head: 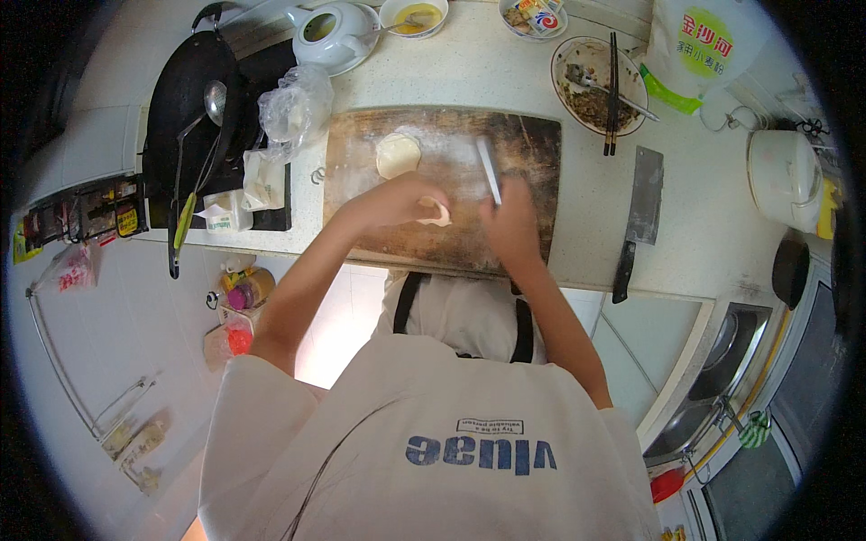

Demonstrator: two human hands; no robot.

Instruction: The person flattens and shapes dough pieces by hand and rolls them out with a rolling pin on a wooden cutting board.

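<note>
A floured wooden cutting board [467,253] lies in front of me on the counter. My left hand [406,197] is over its left half, with a small piece of dough [438,212] pinched at the fingertips. Just beyond that hand, a flat round of dough [398,155] rests on the board. My right hand [512,220] is blurred and grips a thin pale rod [487,169], probably a rolling pin, which points away from me over the right half. Apart from each other, the two hands have a strip of bare board between them.
Right of the board lie a cleaver [648,196] and a bowl of filling [595,108] with chopsticks and a spoon. A flour bag [707,51] stands behind. Leftward are a wok [183,101], a plastic bag [298,111] and a white teapot [331,37]. A sink [720,358] is far right.
</note>
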